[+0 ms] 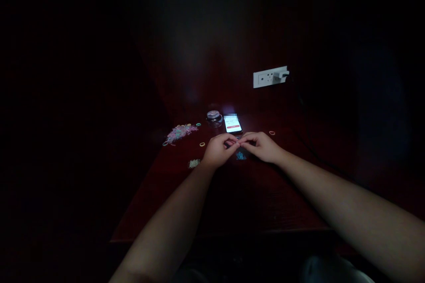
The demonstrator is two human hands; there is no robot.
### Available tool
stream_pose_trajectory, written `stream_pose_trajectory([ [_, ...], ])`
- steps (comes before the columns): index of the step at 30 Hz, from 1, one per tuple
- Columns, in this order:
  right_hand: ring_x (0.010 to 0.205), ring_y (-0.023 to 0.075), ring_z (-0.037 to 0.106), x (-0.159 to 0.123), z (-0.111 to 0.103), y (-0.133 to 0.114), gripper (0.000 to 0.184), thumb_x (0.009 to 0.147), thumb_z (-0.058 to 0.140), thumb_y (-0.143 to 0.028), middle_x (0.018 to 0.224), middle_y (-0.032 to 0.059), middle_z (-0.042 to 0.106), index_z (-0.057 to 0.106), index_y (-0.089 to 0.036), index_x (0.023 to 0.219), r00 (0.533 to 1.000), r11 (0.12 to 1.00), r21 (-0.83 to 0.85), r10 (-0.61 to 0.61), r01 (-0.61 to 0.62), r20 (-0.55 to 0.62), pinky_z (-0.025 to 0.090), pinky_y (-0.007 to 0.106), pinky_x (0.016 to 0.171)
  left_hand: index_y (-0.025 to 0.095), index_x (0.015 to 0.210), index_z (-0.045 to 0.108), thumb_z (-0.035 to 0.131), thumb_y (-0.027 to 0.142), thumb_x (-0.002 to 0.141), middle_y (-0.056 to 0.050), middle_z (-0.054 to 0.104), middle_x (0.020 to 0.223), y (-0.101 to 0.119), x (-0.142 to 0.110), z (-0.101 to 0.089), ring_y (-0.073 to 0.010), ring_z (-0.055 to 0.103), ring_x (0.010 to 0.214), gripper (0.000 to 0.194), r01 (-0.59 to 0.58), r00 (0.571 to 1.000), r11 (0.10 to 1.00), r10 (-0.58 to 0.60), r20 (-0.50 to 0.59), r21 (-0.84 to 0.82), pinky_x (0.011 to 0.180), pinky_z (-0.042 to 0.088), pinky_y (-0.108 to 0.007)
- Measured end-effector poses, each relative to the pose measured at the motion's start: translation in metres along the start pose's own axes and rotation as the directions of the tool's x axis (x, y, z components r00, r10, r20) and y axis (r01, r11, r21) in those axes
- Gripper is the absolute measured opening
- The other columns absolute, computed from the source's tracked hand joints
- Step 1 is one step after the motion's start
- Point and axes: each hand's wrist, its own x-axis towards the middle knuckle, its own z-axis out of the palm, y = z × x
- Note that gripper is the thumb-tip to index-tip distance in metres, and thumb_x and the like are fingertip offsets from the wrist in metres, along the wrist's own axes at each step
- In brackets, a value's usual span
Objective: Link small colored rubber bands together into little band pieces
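Note:
My left hand (219,150) and my right hand (262,146) meet fingertip to fingertip over a dark red wooden table (252,203). Both are closed in a pinch on something tiny between them, too small and dim to name. Just under the fingertips lies a small blue bunch of elastic bands (241,156). A pile of pastel elastic bands (179,133) is spread to the left. A pale bunch (194,163) lies beside my left wrist. Single loose rings lie at the left (202,144) and at the right (272,132).
A lit phone (232,124) lies flat just beyond my hands, with a small round clear container (214,116) to its left. On the back wall, a white power socket (267,78) holds a white charger (282,74), its dark cable running down right. The room is very dark.

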Motion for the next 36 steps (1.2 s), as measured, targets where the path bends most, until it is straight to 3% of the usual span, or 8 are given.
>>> stream_pose_trajectory([
  [15, 0.076, 0.0185, 0.063, 0.0003, 0.0001, -0.0062, 0.024, 0.081, 0.059, -0.031, 0.088, 0.0061, 0.072, 0.073, -0.016, 0.094, 0.998, 0.993, 0.098, 0.062, -0.062, 0.0, 0.049, 0.031, 0.07, 0.017, 0.085, 0.071, 0.067, 0.024, 0.078, -0.003, 0.068, 0.08, 0.007, 0.0012, -0.0029, -0.0115, 0.06, 0.069, 0.01, -0.06, 0.989, 0.996, 0.07, -0.134, 0.072, 0.059, 0.044, -0.021],
  [21, 0.078, 0.0184, 0.062, -0.0004, -0.0007, -0.006, 0.021, 0.081, 0.057, -0.027, 0.087, 0.0075, 0.069, 0.072, -0.015, 0.089, 0.999, 0.999, -0.022, 0.039, -0.039, -0.024, 0.049, 0.03, 0.07, 0.017, 0.083, 0.07, 0.065, 0.021, 0.078, -0.002, 0.067, 0.077, 0.004, 0.0009, -0.0022, -0.0112, 0.059, 0.069, 0.008, -0.068, 0.985, 0.995, 0.078, -0.154, 0.073, 0.059, 0.044, -0.021],
  [36, 0.066, 0.0143, 0.053, 0.0001, 0.0016, -0.0027, 0.016, 0.08, 0.057, -0.026, 0.076, 0.0047, 0.062, 0.065, -0.014, 0.088, 0.997, 0.999, 0.002, 0.042, -0.042, -0.061, 0.046, 0.028, 0.062, 0.016, 0.09, 0.068, 0.061, 0.024, 0.082, -0.004, 0.068, 0.084, 0.0058, -0.0004, -0.001, -0.011, 0.057, 0.068, 0.013, -0.058, 0.997, 0.998, 0.06, -0.054, 0.022, 0.059, 0.045, -0.021],
])
